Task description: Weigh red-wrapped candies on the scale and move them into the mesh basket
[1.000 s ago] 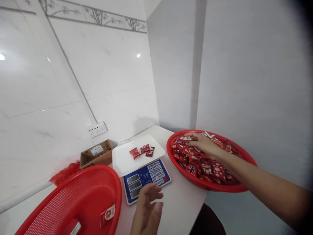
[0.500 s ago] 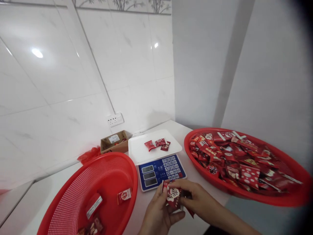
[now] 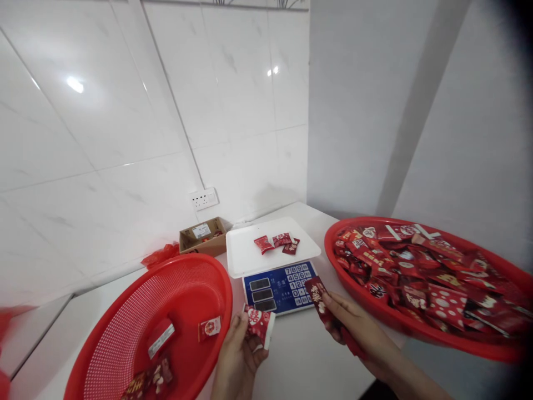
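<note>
My left hand [image 3: 236, 353] grips a red candy packet [image 3: 259, 323] with white print and a white end, just in front of the scale's display. My right hand [image 3: 358, 322] is closed on dark red candy packets [image 3: 320, 300]; one shows pale characters, and another sticks out beneath the fingers. Behind both hands stands a digital scale [image 3: 280, 288] with a blue keypad panel. On its white pan [image 3: 245, 253] lie three small red packets [image 3: 281, 239].
To the left, a red plastic basket [image 3: 112, 311] holds several packets. A larger red basket [image 3: 341, 272] on the right is heaped with red packets. A cardboard box [image 3: 195, 243] and a red plastic bag [image 3: 160, 255] sit near the tiled wall.
My hands have moved apart. The left now holds one packet to the left, while the right has drawn away to the right with the darker packets. The view has shifted slightly.
</note>
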A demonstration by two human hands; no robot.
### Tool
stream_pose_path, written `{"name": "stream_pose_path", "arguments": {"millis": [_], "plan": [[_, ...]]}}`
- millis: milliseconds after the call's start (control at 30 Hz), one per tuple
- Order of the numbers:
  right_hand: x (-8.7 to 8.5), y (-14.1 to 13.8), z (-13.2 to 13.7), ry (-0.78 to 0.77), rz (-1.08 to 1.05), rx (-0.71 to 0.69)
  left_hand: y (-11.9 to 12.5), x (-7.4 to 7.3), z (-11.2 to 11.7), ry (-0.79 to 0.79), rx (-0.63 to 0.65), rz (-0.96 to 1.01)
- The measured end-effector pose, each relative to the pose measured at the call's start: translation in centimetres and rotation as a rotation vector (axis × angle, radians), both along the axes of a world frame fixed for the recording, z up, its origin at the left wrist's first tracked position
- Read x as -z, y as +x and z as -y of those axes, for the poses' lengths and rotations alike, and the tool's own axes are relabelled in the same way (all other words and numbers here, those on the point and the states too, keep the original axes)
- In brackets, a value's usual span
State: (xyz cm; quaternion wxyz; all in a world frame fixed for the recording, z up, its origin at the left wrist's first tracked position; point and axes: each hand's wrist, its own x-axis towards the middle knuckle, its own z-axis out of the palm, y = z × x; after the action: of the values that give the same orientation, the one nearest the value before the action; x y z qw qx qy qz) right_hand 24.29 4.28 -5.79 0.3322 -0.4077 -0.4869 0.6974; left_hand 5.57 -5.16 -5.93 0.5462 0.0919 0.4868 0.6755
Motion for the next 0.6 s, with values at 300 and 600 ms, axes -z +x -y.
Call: {"name": "stream_pose_path", "arguments": {"millis": [300, 600], "plan": [[-0.6, -1.4, -0.2, 0.081, 0.014, -0.132, -0.8, -0.6, 0.6, 0.063, -0.004, -0.081], [-1.9, -3.4, -0.4, 0.233, 0.088, -0.183, 0.7, -2.5, -2.0, 0.269, 0.110, -0.467]]}}
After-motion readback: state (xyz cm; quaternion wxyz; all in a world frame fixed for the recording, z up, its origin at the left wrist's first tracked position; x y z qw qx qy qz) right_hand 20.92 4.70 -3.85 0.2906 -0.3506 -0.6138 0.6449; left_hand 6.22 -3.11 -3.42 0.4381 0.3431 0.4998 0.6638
